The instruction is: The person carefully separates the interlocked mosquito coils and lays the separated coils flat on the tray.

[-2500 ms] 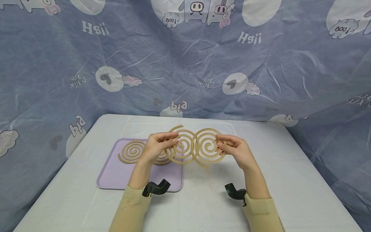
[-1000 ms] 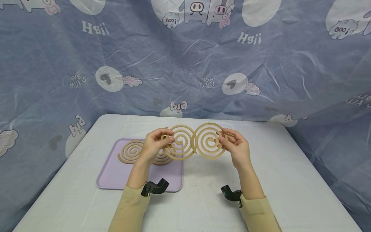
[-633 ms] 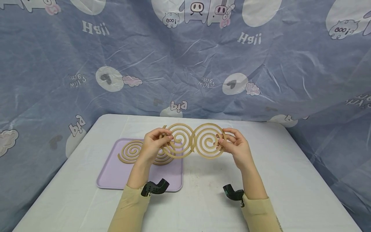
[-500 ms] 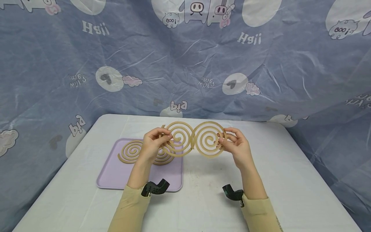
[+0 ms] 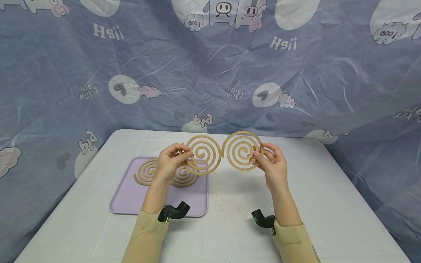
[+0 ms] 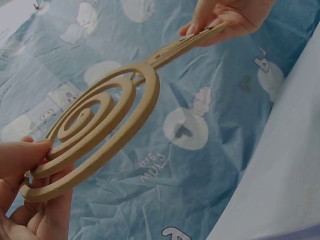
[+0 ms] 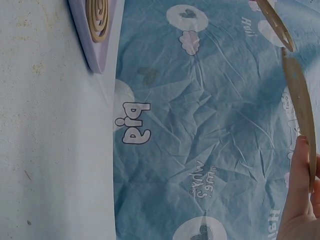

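Above the table, my left hand [image 5: 168, 160] pinches a tan mosquito coil [image 5: 204, 173] by its left edge, thumb on the near face and fingers behind. My right hand [image 5: 277, 168] pinches another mosquito coil [image 5: 242, 132] by its right edge. Both coils are raised with their spiral faces toward the head camera, their inner edges almost meeting. In the left wrist view the left-hand coil [image 6: 152, 95] shows as a single flat spiral. The right wrist view catches the right-hand coil [image 7: 302, 102] nearly edge-on. Parts of each coil are hidden by the fingers.
A lilac tray [image 5: 141, 204] lies on the left of the white table [image 5: 315, 190], behind the left forearm. On it are more coils, one at the left [image 5: 148, 182] and one at the right [image 5: 184, 185], partly covered by the left hand. A patterned blue cloth [image 5: 210, 65] hangs behind.
Both hands have risen and, lately, drawn slightly apart. The two coils, which overlapped in the head view earlier, now sit side by side. Tray and its coils have not moved.
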A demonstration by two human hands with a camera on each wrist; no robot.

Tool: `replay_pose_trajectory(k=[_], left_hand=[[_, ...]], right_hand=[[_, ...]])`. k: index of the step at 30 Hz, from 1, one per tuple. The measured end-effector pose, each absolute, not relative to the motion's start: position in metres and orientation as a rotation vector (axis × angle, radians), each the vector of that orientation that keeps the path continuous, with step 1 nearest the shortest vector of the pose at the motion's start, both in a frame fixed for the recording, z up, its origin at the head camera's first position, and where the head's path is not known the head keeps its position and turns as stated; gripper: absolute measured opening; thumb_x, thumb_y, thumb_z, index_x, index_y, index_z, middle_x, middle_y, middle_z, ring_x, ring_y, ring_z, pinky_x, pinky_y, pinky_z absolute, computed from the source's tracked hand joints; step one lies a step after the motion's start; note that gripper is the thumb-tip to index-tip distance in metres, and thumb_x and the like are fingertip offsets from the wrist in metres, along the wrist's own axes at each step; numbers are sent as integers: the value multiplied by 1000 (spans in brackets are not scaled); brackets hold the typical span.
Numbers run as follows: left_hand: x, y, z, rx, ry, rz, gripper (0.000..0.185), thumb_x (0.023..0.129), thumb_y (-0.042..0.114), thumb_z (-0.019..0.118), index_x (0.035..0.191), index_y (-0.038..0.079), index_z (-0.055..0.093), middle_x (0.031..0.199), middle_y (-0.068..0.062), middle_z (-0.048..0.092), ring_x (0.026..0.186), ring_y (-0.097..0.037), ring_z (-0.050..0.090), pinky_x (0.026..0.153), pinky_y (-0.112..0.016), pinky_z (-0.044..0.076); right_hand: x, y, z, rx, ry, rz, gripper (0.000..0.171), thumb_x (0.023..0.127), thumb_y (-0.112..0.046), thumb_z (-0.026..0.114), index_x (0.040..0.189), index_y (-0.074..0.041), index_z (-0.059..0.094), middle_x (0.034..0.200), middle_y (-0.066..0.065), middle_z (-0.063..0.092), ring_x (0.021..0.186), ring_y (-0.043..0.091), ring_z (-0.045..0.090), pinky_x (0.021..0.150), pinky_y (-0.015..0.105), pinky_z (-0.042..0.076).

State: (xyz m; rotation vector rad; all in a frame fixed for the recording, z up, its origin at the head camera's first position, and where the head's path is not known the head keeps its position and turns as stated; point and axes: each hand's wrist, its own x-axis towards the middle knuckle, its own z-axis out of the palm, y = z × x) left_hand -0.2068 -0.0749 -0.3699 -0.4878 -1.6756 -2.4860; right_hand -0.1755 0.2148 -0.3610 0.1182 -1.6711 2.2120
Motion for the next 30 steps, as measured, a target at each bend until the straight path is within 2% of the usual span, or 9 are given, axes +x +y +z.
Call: replay_pose_trajectory(k=[6, 13, 17, 20, 23, 30], left_hand=[[-207, -76, -369, -489, -1664, -2496, 26, 82, -12, 62, 81, 13, 69, 74, -2, 63, 54, -11, 59, 50, -18, 48], [-206, -78, -369, -497, -1649, -2511, 24, 82, -12, 62, 82, 12, 69, 75, -4, 63, 54, -12, 59, 53, -20, 50], [-207, -79, -369, -500, -1641, -2515, 24, 83, -12, 62, 82, 11, 68, 75, -5, 63, 54, -12, 59, 54, -21, 51], [-207, -80, -369, -497, -1637, -2511, 24, 83, -12, 62, 82, 11, 68, 75, -4, 63, 53, -13, 60, 52, -21, 51], [-207, -81, -369, -491, -1632, -2510, 24, 83, -12, 61, 82, 11, 68, 75, -4, 63, 53, -13, 60, 51, -21, 51], [-207, -83, -368, -473, -1599, -2529, 24, 83, -13, 61, 82, 10, 68, 76, -5, 62, 52, -13, 59, 53, -22, 53]], right_hand=[[-175, 215, -361, 140, -1671, 2201, 19, 83, 7, 66, 101, 1, 65, 85, 4, 69, 64, 13, 66, 60, 23, 55], [-174, 215, -360, 179, -1677, 2214, 28, 86, -1, 66, 112, 8, 63, 89, 5, 71, 70, 13, 68, 60, 24, 55], [-173, 216, -360, 267, -1687, 2254, 25, 94, -7, 56, 116, 4, 63, 94, 5, 70, 76, 14, 69, 63, 26, 55], [-172, 219, -359, 379, -1692, 2298, 27, 99, -5, 44, 119, 3, 62, 99, 6, 70, 81, 16, 69, 66, 27, 55], [-171, 221, -359, 483, -1696, 2340, 31, 100, -1, 37, 121, 3, 60, 103, 7, 69, 84, 17, 69, 67, 28, 55], [-172, 226, -360, 569, -1758, 2341, 31, 95, 2, 49, 126, 3, 55, 110, 5, 67, 90, 15, 67, 69, 28, 55]])
